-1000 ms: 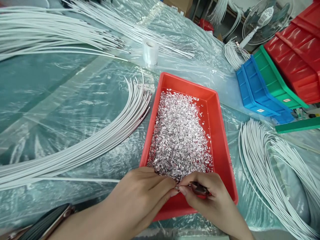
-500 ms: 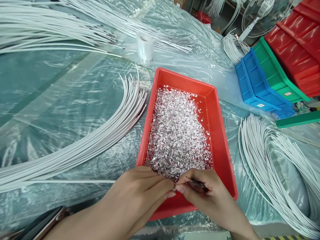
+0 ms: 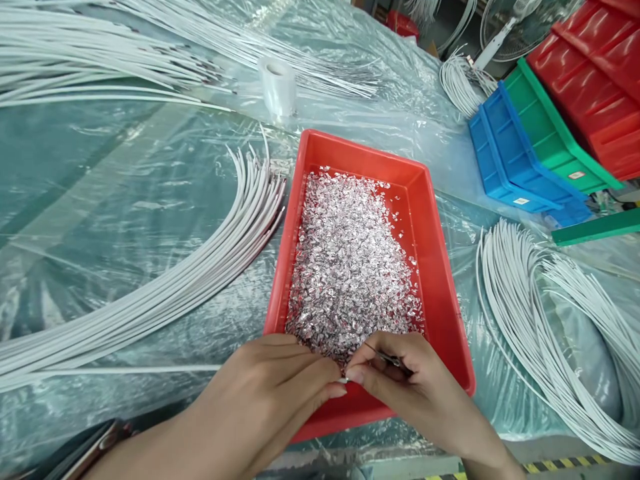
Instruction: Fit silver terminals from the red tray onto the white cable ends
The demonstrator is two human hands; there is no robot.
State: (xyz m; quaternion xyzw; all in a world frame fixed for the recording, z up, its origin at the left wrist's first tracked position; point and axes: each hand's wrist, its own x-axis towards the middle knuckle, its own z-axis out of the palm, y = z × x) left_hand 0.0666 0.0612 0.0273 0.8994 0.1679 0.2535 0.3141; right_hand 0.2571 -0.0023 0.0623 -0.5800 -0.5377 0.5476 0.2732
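Note:
Over the near end of a red tray (image 3: 445, 280), my two hands meet fingertip to fingertip. My left hand (image 3: 283, 383) is closed on a white cable (image 3: 150, 369), which runs in from the left; its short tip shows at the pinched thumb and fingers. My right hand (image 3: 410, 377) pinches at that tip, with a thin dark metal tool (image 3: 393, 360) in its curled fingers; the kind of tool is mostly hidden. Small silvery foil scraps (image 3: 355, 260) cover much of the tray floor beneath and beyond the hands.
A curved bundle of white cables (image 3: 200, 267) lies left of the tray, and a coiled bundle (image 3: 525, 313) lies right. Behind stand a roll of clear film (image 3: 279, 90) and more cables (image 3: 125, 57). Blue bins (image 3: 520, 167), a green bin (image 3: 555, 127) and red bins (image 3: 595, 87) stack at back right.
My fingertips have parted slightly, so the pale cable tip now shows between them. The tool's thin end now shows above my right index finger. The view has shifted a little.

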